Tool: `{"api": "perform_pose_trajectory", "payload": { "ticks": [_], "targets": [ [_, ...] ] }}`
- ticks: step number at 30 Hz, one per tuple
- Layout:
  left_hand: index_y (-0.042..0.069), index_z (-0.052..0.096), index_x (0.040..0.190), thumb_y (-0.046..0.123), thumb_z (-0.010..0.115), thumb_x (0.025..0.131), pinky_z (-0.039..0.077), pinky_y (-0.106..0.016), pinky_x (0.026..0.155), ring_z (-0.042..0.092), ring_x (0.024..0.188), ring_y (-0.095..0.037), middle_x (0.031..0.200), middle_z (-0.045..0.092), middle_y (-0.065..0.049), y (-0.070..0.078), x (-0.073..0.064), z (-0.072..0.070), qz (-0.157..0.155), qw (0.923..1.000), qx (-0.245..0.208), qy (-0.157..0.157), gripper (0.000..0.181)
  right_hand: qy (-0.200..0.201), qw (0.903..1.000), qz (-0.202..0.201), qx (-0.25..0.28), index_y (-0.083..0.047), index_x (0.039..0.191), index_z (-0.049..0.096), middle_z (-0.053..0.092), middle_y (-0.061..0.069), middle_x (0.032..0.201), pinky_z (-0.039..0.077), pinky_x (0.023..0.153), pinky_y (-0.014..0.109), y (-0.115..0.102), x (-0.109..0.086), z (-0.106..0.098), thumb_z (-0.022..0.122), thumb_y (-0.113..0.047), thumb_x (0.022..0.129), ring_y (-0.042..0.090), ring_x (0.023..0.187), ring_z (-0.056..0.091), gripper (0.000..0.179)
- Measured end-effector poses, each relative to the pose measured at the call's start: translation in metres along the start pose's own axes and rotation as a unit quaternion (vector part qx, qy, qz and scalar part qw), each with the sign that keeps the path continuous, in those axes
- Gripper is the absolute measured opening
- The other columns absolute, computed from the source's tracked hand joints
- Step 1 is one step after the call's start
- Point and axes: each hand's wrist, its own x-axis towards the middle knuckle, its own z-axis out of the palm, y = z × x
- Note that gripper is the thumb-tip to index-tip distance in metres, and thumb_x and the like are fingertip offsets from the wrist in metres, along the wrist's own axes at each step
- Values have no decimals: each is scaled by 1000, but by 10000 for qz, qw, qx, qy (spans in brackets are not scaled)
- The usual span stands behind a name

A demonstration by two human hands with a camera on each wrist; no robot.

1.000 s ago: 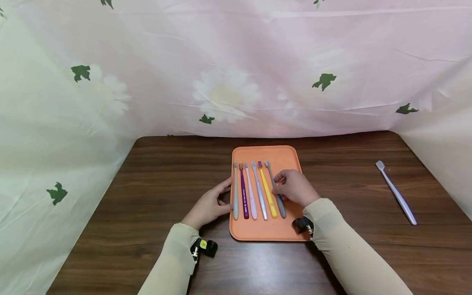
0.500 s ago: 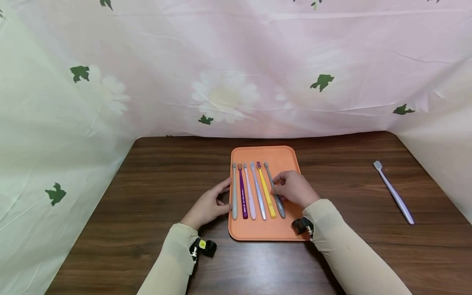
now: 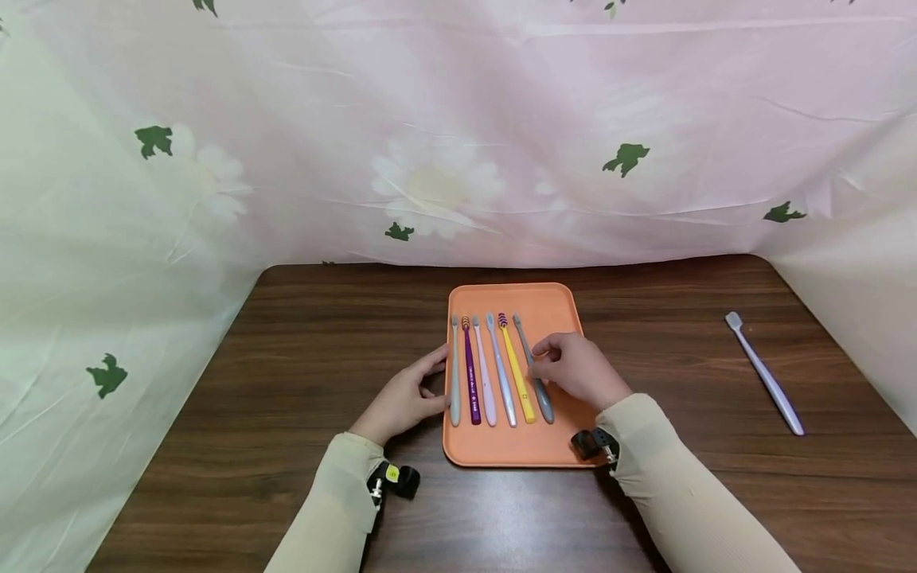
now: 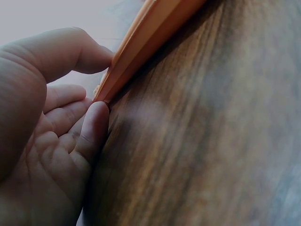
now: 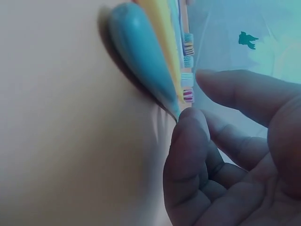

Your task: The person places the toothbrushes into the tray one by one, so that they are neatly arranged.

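On the orange tray (image 3: 516,454) several toothbrushes lie side by side, bristle heads toward the far end. From the left come a pale grey-green toothbrush (image 3: 455,382), a purple toothbrush (image 3: 470,378), a lilac toothbrush (image 3: 485,382), a pale blue toothbrush (image 3: 503,378), a yellow toothbrush (image 3: 517,374) and a dark grey toothbrush (image 3: 544,404). My left hand (image 3: 410,398) touches the tray's left edge with thumb and finger. Over the dark grey toothbrush's handle is my right hand (image 3: 576,368), one fingertip beside it; its thumb and forefinger stand apart in the right wrist view.
A lavender toothbrush (image 3: 766,374) lies at a slant on the wooden table (image 3: 322,334), well to the right of the tray. A flowered cloth (image 3: 437,135) hangs behind the table and along its sides. Each wrist carries a small black camera (image 3: 407,482).
My right hand has shifted slightly to the right, its fingers easing off the dark grey toothbrush. The left hand and the toothbrushes stay in place.
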Motion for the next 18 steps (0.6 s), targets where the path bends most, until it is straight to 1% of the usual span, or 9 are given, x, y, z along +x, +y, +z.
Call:
{"api": "perform_pose_trajectory", "payload": {
  "ticks": [8, 14, 18],
  "targets": [
    [25, 31, 146, 21, 71, 82, 50, -26, 73, 58, 91, -11, 135, 49, -2, 1, 1, 0, -85, 9999, 49, -73, 76, 146, 9999, -15, -29, -10, 105, 64, 60, 4, 86, 45, 63, 31, 6, -7, -6, 72, -29, 81, 18, 73, 54, 32],
    [27, 31, 146, 22, 72, 82, 50, -27, 73, 59, 86, -11, 135, 49, -1, 0, 1, 0, -158, 9998, 46, -85, 76, 218, 9997, -75, 14, -9, 105, 65, 59, 5, 86, 44, 63, 31, 6, -11, -7, 70, -24, 81, 19, 73, 53, 28],
    [26, 31, 146, 22, 72, 82, 50, -28, 73, 59, 84, -12, 134, 50, -1, 0, 0, -1, -149, 9998, 55, -72, 76, 283, 9995, -101, 17, -8, 104, 65, 60, 4, 85, 44, 63, 30, 5, -14, -8, 70, -22, 82, 18, 72, 53, 27]
  ]
}}
